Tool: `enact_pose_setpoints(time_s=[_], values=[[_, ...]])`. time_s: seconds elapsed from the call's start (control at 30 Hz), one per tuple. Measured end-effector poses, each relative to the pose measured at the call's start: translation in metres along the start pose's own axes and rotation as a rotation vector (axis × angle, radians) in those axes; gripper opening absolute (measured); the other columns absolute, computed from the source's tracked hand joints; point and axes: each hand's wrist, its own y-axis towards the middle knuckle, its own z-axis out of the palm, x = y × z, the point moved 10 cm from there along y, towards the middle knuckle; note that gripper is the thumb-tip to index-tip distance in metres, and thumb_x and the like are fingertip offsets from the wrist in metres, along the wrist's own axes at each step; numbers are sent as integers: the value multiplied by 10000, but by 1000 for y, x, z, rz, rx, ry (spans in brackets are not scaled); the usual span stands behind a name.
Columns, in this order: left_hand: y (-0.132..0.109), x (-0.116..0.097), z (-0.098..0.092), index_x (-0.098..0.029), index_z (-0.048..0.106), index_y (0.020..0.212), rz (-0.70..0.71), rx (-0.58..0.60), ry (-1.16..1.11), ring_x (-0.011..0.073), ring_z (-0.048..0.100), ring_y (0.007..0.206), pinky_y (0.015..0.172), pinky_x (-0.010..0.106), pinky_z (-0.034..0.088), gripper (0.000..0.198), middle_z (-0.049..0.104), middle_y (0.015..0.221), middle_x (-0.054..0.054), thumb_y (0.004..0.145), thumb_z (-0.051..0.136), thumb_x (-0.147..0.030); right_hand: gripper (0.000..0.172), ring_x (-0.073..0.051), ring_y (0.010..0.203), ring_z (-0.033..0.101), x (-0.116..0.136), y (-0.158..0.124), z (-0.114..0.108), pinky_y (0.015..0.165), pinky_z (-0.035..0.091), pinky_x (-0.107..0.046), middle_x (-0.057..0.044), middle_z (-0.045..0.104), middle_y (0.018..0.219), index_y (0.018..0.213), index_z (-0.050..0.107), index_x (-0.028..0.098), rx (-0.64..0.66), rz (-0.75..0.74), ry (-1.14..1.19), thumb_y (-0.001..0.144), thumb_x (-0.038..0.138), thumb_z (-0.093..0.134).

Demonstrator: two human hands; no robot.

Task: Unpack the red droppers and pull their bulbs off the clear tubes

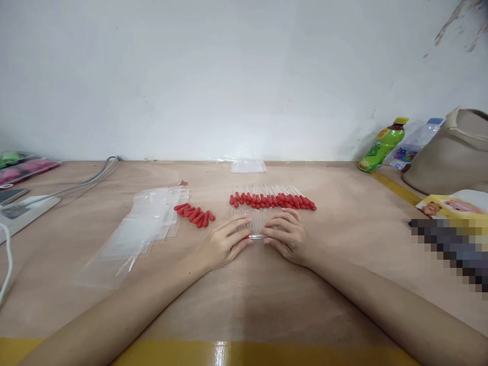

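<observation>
Both my hands rest on the wooden table (343, 239), fingertips facing each other. My left hand (224, 241) and my right hand (285, 235) press in from either side on a small row of clear glass tubes (257, 223), fingers together. Just beyond lies a row of clear droppers with red rubber bulbs (272, 200). A small heap of loose red bulbs (195, 214) lies to the left of my left hand.
Clear plastic bags (139, 229) are spread at the left, another bag (247, 165) by the wall. Grey cables (87, 182) and a white block sit far left. A green bottle (382, 145), a water bottle (414, 143), a beige bag (453, 152) and a printed packet (448, 207) stand right.
</observation>
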Motion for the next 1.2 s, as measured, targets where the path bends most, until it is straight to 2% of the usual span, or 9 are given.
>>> enact_pose_setpoints(time_s=[0.1,0.2,0.3,0.4,0.5,0.63,0.93,1.2], values=[[-2,-4,3,-166,574,1031,44,-6,25,193,575,1034,884,351,502,214,661,987,68,820,540,-180,153,-166,904,530,3,1,0,907,322,-399,-17,639,921,904,654,276,-4,12,-24,812,310,537],[-3,-9,5,-162,566,1040,86,-1,66,190,585,1019,888,355,503,219,663,996,67,824,537,-184,193,-178,926,532,7,3,2,936,299,-427,-33,635,966,951,643,273,15,28,-53,810,344,533],[-3,-15,6,-163,561,1039,131,9,85,184,582,1027,884,341,508,211,658,1016,67,833,523,-185,207,-174,926,543,15,4,7,966,281,-431,-27,657,937,981,625,249,46,0,-66,832,335,510],[-2,-17,8,-148,565,1013,147,26,90,181,571,1045,900,329,499,189,660,1008,74,832,524,-187,154,-147,893,563,22,4,9,990,279,-416,3,676,859,927,620,226,30,-55,-34,851,251,488],[-3,-19,11,-135,576,971,162,53,82,179,569,1045,929,325,480,159,665,991,79,827,531,-186,129,-124,862,580,27,2,9,974,333,-375,8,677,827,882,607,211,-5,-107,28,845,195,485],[-2,-21,12,-137,583,936,165,70,66,173,579,1029,955,335,458,133,670,980,65,833,519,-191,103,-116,870,590,30,-2,7,923,406,-327,-17,672,851,878,592,182,-59,-163,82,827,160,504],[-3,-17,13,-149,591,885,122,119,30,163,586,1011,967,334,436,125,682,926,39,849,483,-201,90,-134,915,605,41,-5,1,914,444,-321,-40,679,825,884,581,151,-90,-264,44,822,135,517],[-4,-19,11,-145,580,870,124,145,6,163,578,1029,961,322,430,106,682,918,38,850,486,-189,131,-141,982,588,45,-8,-3,946,429,-340,-47,686,869,938,585,139,-80,-323,-20,824,125,523]])
